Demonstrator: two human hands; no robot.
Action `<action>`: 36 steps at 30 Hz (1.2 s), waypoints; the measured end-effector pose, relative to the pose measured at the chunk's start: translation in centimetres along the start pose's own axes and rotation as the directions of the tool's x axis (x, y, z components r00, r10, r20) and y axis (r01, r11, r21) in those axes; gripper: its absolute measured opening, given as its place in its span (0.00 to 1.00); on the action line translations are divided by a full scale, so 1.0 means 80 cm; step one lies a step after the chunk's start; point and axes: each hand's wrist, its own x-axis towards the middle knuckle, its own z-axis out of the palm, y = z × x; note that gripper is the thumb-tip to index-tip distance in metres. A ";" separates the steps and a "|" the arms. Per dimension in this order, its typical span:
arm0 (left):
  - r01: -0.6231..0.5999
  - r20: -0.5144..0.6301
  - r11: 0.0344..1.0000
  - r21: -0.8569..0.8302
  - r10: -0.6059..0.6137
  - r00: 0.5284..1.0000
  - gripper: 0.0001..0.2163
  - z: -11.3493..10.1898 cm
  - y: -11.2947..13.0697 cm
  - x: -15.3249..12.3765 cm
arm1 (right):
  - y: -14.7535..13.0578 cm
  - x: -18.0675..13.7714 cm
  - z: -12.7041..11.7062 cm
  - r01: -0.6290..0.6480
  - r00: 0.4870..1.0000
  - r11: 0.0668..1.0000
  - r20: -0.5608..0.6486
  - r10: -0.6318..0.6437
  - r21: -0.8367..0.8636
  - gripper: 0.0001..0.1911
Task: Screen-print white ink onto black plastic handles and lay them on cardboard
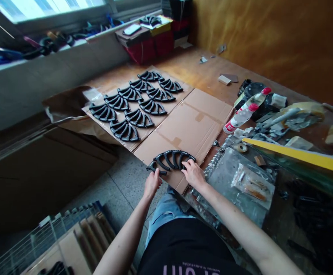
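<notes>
Near the front edge of a flattened cardboard sheet (pixel 195 114) lies a fan-shaped row of curved black pieces (pixel 170 157), nested side by side. My left hand (pixel 153 183) pinches the leftmost black curved piece (pixel 158 171) at the row's left end. At the right end, my right hand (pixel 193 172) has its fingers closed on the end of the row. Which piece it grips is partly hidden by the fingers. Farther back on the cardboard, several similar black fans (pixel 132 120) lie in rows.
Right of the cardboard stand plastic bottles (pixel 237 119) with red caps. A grey plate (pixel 241 183) bears a small plastic bag (pixel 252 183), beside a yellow-edged panel (pixel 298 154). Red bins (pixel 149 47) stand at the back. A wire rack (pixel 40 240) is at lower left.
</notes>
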 end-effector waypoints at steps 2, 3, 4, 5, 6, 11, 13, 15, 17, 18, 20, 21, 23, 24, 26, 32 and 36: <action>0.020 0.044 0.994 0.110 -0.025 0.999 0.22 -0.007 0.004 0.011 | -0.006 0.004 0.003 -0.033 0.999 0.999 0.023 0.033 -0.008 0.17; 0.025 0.067 0.987 0.158 -0.036 0.997 0.22 -0.010 0.006 0.017 | -0.009 0.006 0.004 -0.047 0.998 0.999 0.037 0.047 -0.010 0.18; 0.025 0.090 0.980 0.198 -0.043 0.995 0.21 -0.012 0.010 0.022 | -0.012 0.008 0.005 -0.054 0.997 0.998 0.053 0.055 -0.010 0.20; 0.021 0.113 0.973 0.230 -0.048 0.992 0.21 -0.013 0.013 0.028 | -0.014 0.011 0.007 -0.057 0.996 0.998 0.069 0.057 -0.009 0.21; 0.014 0.134 0.967 0.256 -0.049 0.990 0.22 -0.013 0.018 0.034 | -0.015 0.014 0.008 -0.058 0.995 0.998 0.083 0.058 -0.007 0.22; -0.048 0.193 0.943 0.328 -0.017 0.981 0.23 -0.008 0.050 0.070 | -0.013 0.041 0.009 -0.103 0.991 0.994 0.088 0.101 0.025 0.22; -0.073 0.196 0.937 0.342 0.005 0.981 0.22 -0.008 0.064 0.083 | -0.011 0.052 0.008 -0.125 0.990 0.991 0.075 0.121 0.040 0.20; -0.090 0.200 0.932 0.352 0.020 0.980 0.22 -0.009 0.074 0.093 | -0.009 0.060 0.006 -0.138 0.989 0.989 0.065 0.135 0.044 0.20; -0.097 0.202 0.928 0.359 0.024 0.979 0.22 -0.012 0.080 0.097 | -0.008 0.064 0.006 -0.139 0.989 0.989 0.059 0.136 0.042 0.19; -0.096 0.197 0.928 0.361 0.025 0.980 0.21 -0.013 0.082 0.097 | -0.007 0.064 0.006 -0.138 0.989 0.989 0.058 0.135 0.045 0.19; -0.091 0.172 0.927 0.364 0.029 0.985 0.21 -0.017 0.082 0.094 | -0.005 0.063 0.008 -0.134 0.990 0.989 0.057 0.131 0.057 0.19; -0.087 0.154 0.927 0.365 0.032 0.988 0.20 -0.018 0.082 0.091 | -0.005 0.062 0.008 -0.132 0.990 0.989 0.058 0.129 0.064 0.19; -0.073 0.106 0.926 0.370 0.036 0.994 0.20 -0.021 0.080 0.087 | -0.004 0.060 0.010 -0.131 0.990 0.988 0.059 0.127 0.076 0.20; -0.064 0.081 0.926 0.373 0.036 0.996 0.19 -0.022 0.080 0.085 | -0.004 0.059 0.011 -0.130 0.990 0.988 0.059 0.126 0.083 0.21; -0.051 0.043 0.926 0.374 0.038 0.998 0.19 -0.023 0.080 0.085 | -0.004 0.058 0.012 -0.130 0.991 0.987 0.057 0.125 0.097 0.21; -0.083 0.052 0.932 0.353 0.069 0.996 0.20 -0.020 0.089 0.094 | -0.003 0.059 0.020 -0.145 0.989 0.982 0.036 0.141 0.119 0.21; -0.120 0.001 0.907 0.403 0.131 0.991 0.19 -0.023 0.095 0.086 | -0.003 0.059 0.022 -0.150 0.988 0.979 0.048 0.145 0.140 0.22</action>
